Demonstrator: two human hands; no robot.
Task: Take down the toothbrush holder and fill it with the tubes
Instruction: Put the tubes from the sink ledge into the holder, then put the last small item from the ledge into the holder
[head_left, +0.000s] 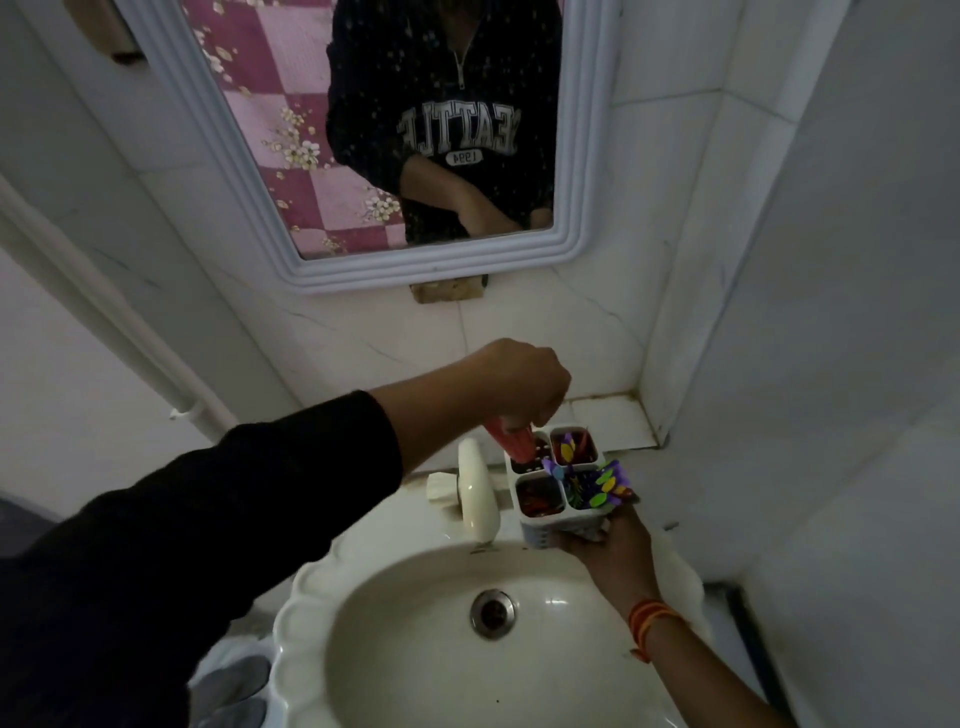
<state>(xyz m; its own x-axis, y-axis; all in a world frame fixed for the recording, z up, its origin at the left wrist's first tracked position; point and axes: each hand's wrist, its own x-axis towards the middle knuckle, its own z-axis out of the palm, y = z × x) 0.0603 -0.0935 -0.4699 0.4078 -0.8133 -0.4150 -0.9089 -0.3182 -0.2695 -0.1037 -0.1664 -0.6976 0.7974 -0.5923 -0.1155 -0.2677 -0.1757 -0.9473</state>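
Observation:
A white toothbrush holder with four compartments is held above the back rim of the sink, gripped from below by my right hand. A colourful purple, yellow and green tube sticks out of its front right compartment. My left hand reaches in from the left and is closed on a red tube, whose lower end is inside the back left compartment. Red shapes show in the front left and back right compartments; I cannot tell what they are.
Below the holder lies a cream sink with a drain and a cream tap. A framed mirror hangs on the tiled wall. A tiled ledge sits behind the holder, and a white wall stands close on the right.

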